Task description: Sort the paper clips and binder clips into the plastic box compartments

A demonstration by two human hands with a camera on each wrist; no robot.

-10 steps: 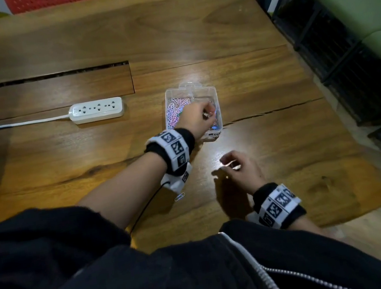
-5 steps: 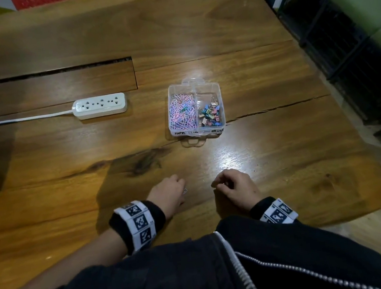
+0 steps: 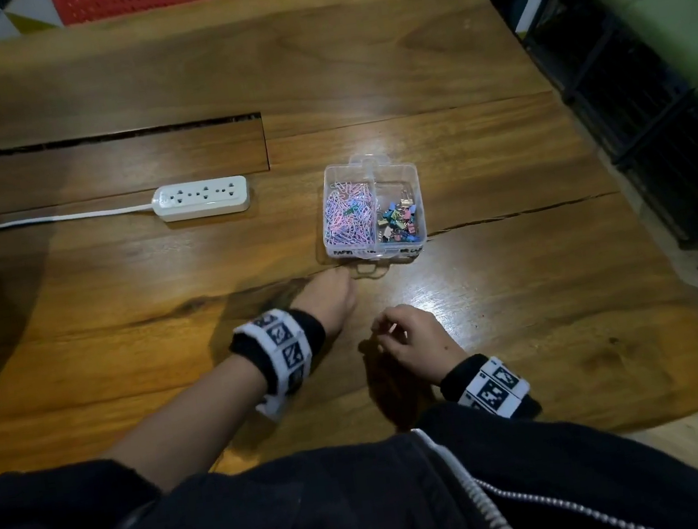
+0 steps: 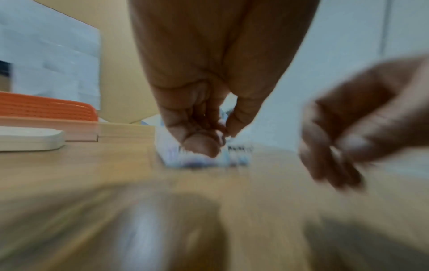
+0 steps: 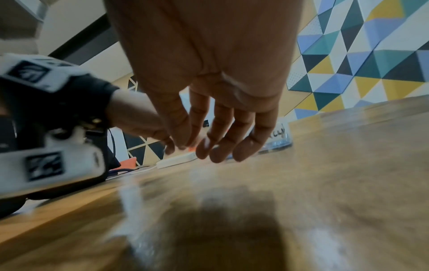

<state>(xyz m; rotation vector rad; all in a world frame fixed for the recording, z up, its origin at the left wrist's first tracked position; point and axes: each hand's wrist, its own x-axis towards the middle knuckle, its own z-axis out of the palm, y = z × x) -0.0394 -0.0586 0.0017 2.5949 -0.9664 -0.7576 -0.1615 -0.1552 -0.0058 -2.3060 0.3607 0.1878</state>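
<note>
A clear plastic box [image 3: 417,192] sits mid-table. Pink and white paper clips [image 3: 347,219] fill its left compartment; coloured binder clips [image 3: 397,224] lie in its right one. My left hand [image 3: 341,273] hovers just in front of the box's near edge, fingertips hidden from the head view. In the blurred left wrist view the left hand [image 4: 220,135] pinches thumb against fingers, seemingly on a small pale paper clip, with the box [image 4: 197,162] right behind. My right hand [image 3: 385,328] hangs above the table near me, its fingers [image 5: 243,150] relaxed and holding nothing.
A white power strip [image 3: 201,198] with its cable lies left of the box. The wooden table [image 3: 523,307] has a recessed panel at the back left and a crack running right from the box. Black crates [image 3: 656,131] stand beyond the right edge.
The left hand left the box, came back to a paper clip near the table's front edge, and has now moved forward to the box's near edge. The right hand barely moved.
</note>
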